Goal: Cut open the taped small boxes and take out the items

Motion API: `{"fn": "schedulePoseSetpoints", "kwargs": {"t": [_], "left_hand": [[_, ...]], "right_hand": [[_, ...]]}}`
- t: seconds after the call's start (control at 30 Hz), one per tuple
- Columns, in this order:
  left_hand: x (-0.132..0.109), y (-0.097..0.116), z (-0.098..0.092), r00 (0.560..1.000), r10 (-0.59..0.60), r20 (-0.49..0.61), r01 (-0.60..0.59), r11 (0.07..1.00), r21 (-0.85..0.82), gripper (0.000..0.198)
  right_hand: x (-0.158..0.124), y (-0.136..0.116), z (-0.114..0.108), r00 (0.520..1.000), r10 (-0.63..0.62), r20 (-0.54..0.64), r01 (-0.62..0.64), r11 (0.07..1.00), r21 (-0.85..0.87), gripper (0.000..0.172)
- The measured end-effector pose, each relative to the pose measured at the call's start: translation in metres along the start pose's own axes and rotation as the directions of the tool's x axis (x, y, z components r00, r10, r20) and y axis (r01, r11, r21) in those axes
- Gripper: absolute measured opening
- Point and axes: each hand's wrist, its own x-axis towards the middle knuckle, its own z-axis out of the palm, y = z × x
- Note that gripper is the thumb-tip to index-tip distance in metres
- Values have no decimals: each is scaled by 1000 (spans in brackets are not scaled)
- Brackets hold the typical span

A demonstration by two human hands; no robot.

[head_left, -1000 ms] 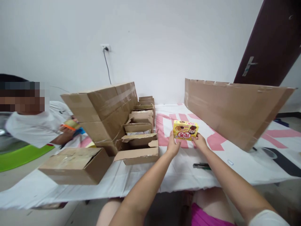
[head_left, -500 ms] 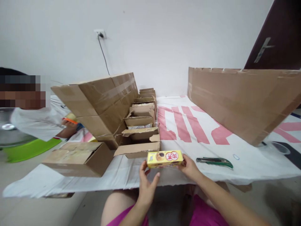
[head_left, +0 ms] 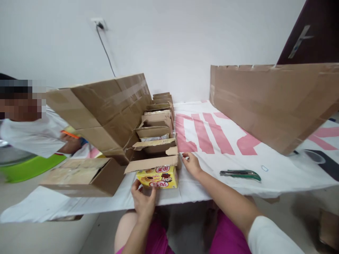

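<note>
A yellow snack box (head_left: 159, 178), with cookie pictures and red lettering, rests upright against the front of the nearest open cardboard box (head_left: 152, 164). My left hand (head_left: 143, 199) grips it at the lower left corner, thumb on the front face. Just right of the cardboard box, my right hand (head_left: 192, 165) has slightly curled fingers with nothing in them, near the box's side. Inside the second compartment back, a silvery packet (head_left: 156, 138) shows partly. A green utility knife (head_left: 241, 174) lies to the right of my right hand.
Open cardboard boxes stand in a row towards the wall, beside a taller carton wall (head_left: 106, 106). A closed carton (head_left: 79, 178) sits at left, a large cardboard panel (head_left: 265, 102) at right. Another person's hand (head_left: 71, 143) holds something orange beyond the cartons.
The yellow box has moved left and turned, now against the front of the cardboard box. My right hand has let go of it and moved up and left.
</note>
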Motion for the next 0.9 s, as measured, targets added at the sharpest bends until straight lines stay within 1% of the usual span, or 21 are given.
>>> {"fn": "schedulePoseSetpoints", "kwargs": {"t": [0.13, 0.23, 0.37, 0.47, 0.53, 0.57, 0.6, 0.67, 0.73, 0.8, 0.87, 0.9], "left_hand": [[-4, 0, -1, 999, -24, 27, 21, 996, 90, 79], [-4, 2, -2, 998, -42, 36, 37, 990, 139, 80], [-7, 8, -2, 999, -47, 13, 44, 983, 181, 79], [-7, 10, -2, 999, -35, 9, 33, 983, 179, 80], [-6, 9, -3, 999, -34, 18, 30, 985, 168, 83], [-5, 8, -3, 999, -38, 21, 34, 986, 162, 85], [-5, 7, -4, 999, -47, 26, 43, 987, 156, 86], [-3, 5, -4, 997, -72, 33, 66, 986, 150, 89], [-3, 5, -4, 994, -98, 42, 89, 982, 165, 91], [-3, 5, -4, 993, -112, 46, 101, 976, 195, 91], [-3, 6, -2, 992, -121, 42, 109, 969, 223, 89], [-3, 7, -1, 991, -124, 39, 112, 967, 229, 88]], "right_hand": [[12, -1, 10, 1000, -26, -7, 26, 999, -28, 16], [17, -3, 9, 998, -59, 7, 59, 997, -53, 13], [20, -5, -2, 998, -55, 5, 55, 991, -118, 12], [14, -5, -24, 999, -38, 0, 37, 980, -197, 13], [6, -2, -51, 999, -43, 18, 46, 964, -263, 13], [0, 1, -70, 999, -44, 28, 51, 951, -304, 13], [-6, 6, -92, 999, -40, 32, 49, 935, -351, 13], [-21, 16, -144, 1000, -17, 17, 23, 886, -464, 15], [-39, 28, -201, 999, 27, -29, -38, 810, -585, 16], [-57, 40, -253, 994, 81, -73, -109, 710, -696, 17], [-74, 52, -292, 986, 143, -83, -154, 605, -781, 16], [-82, 57, -305, 981, 180, -75, -165, 558, -813, 15]]}}
